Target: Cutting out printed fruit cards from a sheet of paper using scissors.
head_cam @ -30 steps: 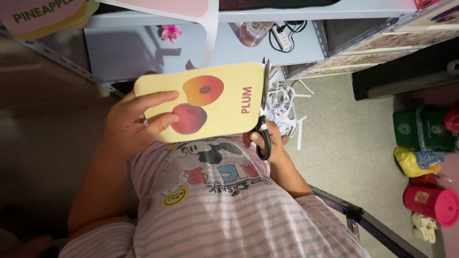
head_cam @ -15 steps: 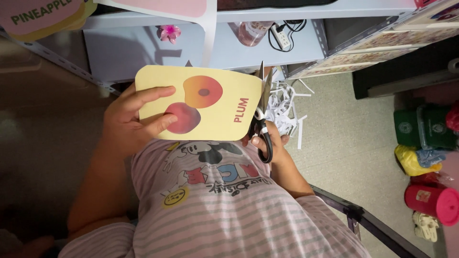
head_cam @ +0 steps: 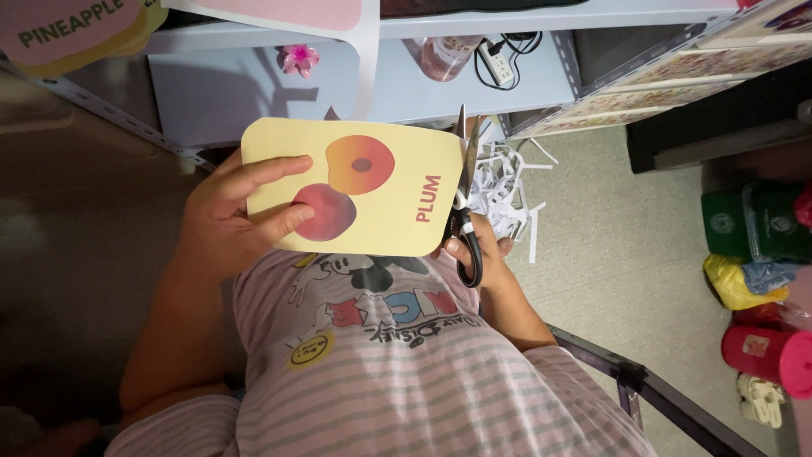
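Tilted a little since a moment ago, your card (head_cam: 372,190) stays pinched in your left hand (head_cam: 233,211) above your lap, so keep it taut while your right hand (head_cam: 474,254), closed through the scissors (head_cam: 465,199), trims its right edge.

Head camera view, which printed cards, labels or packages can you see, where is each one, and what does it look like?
Yellow card: rounded rectangle held by left hand, two red-orange fruit pictures, red lettering; scissors in right hand at its edge.
Pink card: top left, rounded, green lettering.
Green containers: right, round pale labels.
Pink canister: lower right, small label.
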